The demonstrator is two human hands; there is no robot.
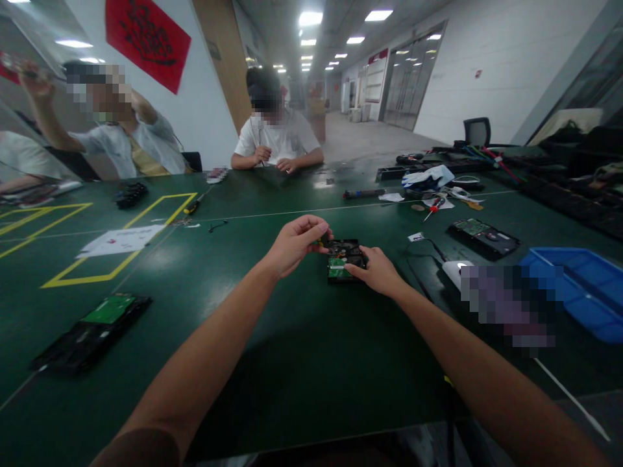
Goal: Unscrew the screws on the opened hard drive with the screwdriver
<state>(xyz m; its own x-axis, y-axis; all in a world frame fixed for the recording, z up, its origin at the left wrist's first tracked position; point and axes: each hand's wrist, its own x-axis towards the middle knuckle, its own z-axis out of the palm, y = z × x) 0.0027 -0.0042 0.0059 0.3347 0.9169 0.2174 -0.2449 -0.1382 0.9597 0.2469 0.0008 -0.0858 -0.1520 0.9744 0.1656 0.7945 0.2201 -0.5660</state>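
Note:
A hard drive (338, 267) with a green circuit board lies on the green table in front of me. My right hand (377, 271) grips its right side, thumb over the board and fingers along the far edge. At the drive's left far corner, my left hand (302, 241) is closed in a pinch. A bit of yellow shows by its fingertips, but what it holds is too small to name. Another hard drive (484, 237) rests to the right. Far to the left lies a black drive caddy with a green board (92, 331).
A blue plastic tray (584, 292) and a cable (418, 279) are on the right. Behind them lie a red screwdriver (435, 207) and a white-and-blue cloth (428, 176). White paper (121, 240) and a yellow-handled screwdriver (193, 205) lie left. Co-workers sit across the table.

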